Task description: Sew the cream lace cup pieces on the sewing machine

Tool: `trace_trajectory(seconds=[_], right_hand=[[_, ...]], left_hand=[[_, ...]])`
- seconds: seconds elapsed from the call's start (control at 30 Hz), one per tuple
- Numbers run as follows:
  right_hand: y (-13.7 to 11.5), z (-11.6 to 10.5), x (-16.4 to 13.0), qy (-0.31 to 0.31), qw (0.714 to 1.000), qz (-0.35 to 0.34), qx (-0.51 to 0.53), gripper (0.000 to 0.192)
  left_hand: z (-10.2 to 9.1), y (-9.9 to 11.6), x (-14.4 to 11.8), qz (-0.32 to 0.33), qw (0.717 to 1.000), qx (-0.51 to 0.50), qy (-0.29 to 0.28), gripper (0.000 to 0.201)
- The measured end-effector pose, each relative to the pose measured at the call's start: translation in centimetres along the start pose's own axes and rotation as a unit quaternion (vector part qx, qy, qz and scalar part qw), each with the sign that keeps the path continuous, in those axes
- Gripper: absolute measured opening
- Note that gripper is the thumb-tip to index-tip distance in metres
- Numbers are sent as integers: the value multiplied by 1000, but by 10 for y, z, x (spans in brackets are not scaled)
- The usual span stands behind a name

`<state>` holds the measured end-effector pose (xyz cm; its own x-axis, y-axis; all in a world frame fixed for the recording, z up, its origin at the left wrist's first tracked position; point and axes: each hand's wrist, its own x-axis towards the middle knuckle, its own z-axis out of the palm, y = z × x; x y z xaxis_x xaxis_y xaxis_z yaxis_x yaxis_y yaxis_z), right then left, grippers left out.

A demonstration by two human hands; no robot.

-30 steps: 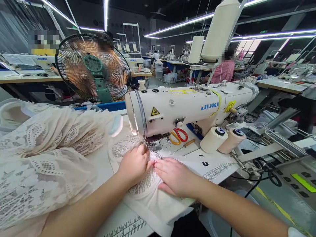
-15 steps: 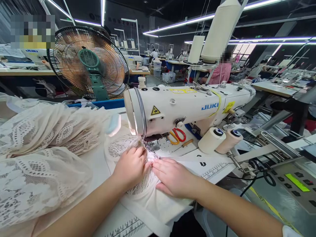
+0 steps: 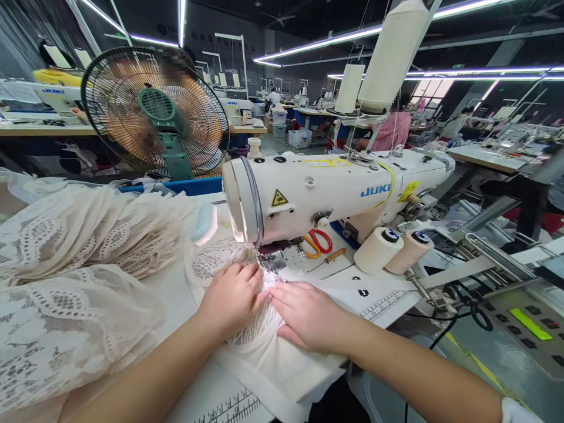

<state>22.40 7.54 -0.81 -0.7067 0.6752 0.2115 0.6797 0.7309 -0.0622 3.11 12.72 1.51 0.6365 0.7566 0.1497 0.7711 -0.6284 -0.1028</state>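
Observation:
White lace fabric (image 3: 253, 332) lies on the sewing machine bed, its upper part under the needle area of the white JUKI sewing machine (image 3: 335, 188). My left hand (image 3: 231, 296) is closed on the lace just in front of the presser foot, fingers bent and thumb pointing right. Close beside it, my right hand (image 3: 308, 314) rests on the cloth with fingers stretched out nearly flat and the thumb apart. Its fingertips almost meet my left thumb. The needle tip and the seam are hidden by the hands and the machine head.
To the left lies a large pile of lace pieces (image 3: 88, 247). Scissors with red and yellow handles (image 3: 321, 242) and a wooden-handled tool (image 3: 335, 255) lie behind the needle area. Thread cones (image 3: 378, 252) stand at right. A fan (image 3: 156, 111) stands behind; people work farther back.
Both hands stay nearly in place on the lace, with only a slight shift of the left fingers. The view has moved very slightly.

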Motion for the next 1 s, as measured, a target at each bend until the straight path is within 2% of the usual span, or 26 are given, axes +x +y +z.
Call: trace_trajectory(seconds=[0.1, 0.27, 0.37, 0.53, 0.67, 0.77, 0.9, 1.0], right_hand=[[-2, -3, 1, -11, 1000, 13, 5, 51], [-5, -8, 8, -31, 999, 39, 1, 47], [-7, -7, 9, -22, 999, 44, 3, 46], [-6, -10, -3, 18, 999, 33, 32, 41], [-2, -18, -13, -18, 998, 31, 60, 34], [0, -21, -15, -37, 998, 17, 51, 32], [2, -20, -11, -38, 999, 11, 24, 30], [4, -20, -6, -46, 999, 7, 1, 28]], left_hand=[[-1, -1, -1, 5, 1000, -4, 2, 38], [-3, 1, 1, -22, 999, 18, -37, 44], [-3, -2, 2, -39, 998, 32, -46, 44], [-4, -7, 3, -46, 997, 37, -42, 44], [-13, -4, -1, -25, 997, 56, -46, 37], [-21, 2, -10, -25, 994, 48, -99, 36], [-25, 7, -21, -92, 978, 0, -190, 63], [-24, 4, -23, -128, 966, -42, -221, 69]])
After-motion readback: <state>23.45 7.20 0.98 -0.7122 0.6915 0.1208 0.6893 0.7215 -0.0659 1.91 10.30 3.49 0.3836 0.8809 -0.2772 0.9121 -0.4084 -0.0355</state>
